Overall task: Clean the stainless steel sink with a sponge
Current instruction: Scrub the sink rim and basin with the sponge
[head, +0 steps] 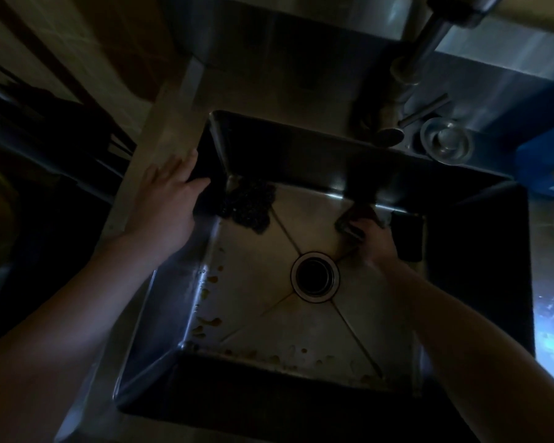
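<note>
A square stainless steel sink (256, 318) fills the middle of the dim head view, with a round drain (314, 276) at its centre. Brown stains dot its left and near edges. My right hand (376, 239) is down in the basin at the far right, shut on a dark sponge (354, 220) pressed against the sink floor by the back wall. My left hand (168, 199) rests flat on the sink's left rim, fingers spread, holding nothing. A dark scouring pad (248, 204) lies in the far left corner of the basin.
A faucet (410, 71) stands behind the sink at the upper right, with a round metal drain stopper (446, 143) beside it on the counter. A blue container (547, 164) sits at the right edge. A dark rectangular object (408, 236) leans on the right wall of the basin.
</note>
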Demonstrator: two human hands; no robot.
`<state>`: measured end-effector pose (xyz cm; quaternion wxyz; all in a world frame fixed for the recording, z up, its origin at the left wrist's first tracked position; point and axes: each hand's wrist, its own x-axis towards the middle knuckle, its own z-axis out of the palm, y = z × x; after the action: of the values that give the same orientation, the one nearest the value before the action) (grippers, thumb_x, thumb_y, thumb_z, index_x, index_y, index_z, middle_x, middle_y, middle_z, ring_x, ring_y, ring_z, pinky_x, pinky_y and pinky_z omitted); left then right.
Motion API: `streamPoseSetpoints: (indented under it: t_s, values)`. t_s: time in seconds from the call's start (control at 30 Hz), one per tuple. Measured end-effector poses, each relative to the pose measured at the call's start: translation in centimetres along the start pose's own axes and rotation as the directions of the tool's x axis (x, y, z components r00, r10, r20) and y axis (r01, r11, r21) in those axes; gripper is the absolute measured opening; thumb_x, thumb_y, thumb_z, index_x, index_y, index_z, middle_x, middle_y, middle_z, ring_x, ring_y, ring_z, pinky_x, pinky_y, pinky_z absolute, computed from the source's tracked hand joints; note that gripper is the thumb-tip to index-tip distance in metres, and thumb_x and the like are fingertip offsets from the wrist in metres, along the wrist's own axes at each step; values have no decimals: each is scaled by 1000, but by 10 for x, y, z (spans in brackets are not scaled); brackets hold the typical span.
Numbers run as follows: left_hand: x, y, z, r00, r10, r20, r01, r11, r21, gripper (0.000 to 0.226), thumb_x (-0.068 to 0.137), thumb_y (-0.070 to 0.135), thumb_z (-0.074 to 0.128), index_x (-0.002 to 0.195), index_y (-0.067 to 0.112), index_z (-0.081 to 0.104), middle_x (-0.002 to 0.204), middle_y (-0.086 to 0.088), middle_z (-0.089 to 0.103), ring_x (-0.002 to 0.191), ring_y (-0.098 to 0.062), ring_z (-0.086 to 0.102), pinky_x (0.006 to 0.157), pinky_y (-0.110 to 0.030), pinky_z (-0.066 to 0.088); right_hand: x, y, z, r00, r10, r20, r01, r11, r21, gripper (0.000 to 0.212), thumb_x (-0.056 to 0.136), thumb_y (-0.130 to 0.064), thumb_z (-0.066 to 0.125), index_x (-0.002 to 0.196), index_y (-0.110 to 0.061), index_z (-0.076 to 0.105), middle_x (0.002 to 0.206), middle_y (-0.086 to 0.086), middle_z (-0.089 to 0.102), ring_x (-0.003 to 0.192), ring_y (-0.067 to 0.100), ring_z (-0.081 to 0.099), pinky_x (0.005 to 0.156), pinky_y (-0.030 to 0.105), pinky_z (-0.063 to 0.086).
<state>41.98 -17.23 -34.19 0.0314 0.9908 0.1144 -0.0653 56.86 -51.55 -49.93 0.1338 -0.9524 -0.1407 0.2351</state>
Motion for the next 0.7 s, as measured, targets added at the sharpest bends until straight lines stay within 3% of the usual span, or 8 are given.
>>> streamPoseSetpoints:
  t_s: [0.13,0.27,0.43,0.57,0.7]
  values:
    - [-2,4,1,999,-24,21,25,1000,-9,60,72,-4,56,130,14,53,155,-17,19,137,-38,26,104,-47,25,-32,-2,8,987,149,51,-153,984,86,43,91,-10,49,133,-21,53,136,11,55,122,33,53,104,34,41]
    - [-9,13,0,998,-39,47,40,999,-21,57,79,7,53,135,18,46,157,-15,11,142,-34,18,108,-48,24,-74,-21,32,990,3,141,-19,993,113,46,89,-7,52,135,-15,51,144,7,47,131,29,45,113,39,30]
    - [-22,29,1,998,22,51,-18,997,-71,53,85,10,51,137,17,43,158,-11,8,144,-30,15,111,-46,22,-77,-18,35,983,-54,175,26,987,159,47,90,-1,48,136,-12,49,148,8,41,140,26,33,118,41,23]
    - [-30,40,7,998,39,51,-34,995,-96,54,89,9,51,140,19,39,159,-8,6,145,-27,10,115,-42,15,-49,-12,22,995,92,45,-101,939,329,39,92,3,48,131,-1,53,139,17,49,132,33,43,111,31,30]
    - [-39,40,10,999,33,36,-28,992,-124,52,84,4,54,135,14,47,157,-11,16,143,-30,19,113,-46,18,-17,-4,7,965,263,-24,-236,899,369,43,92,-6,48,135,-13,51,139,11,52,128,29,47,108,27,32]
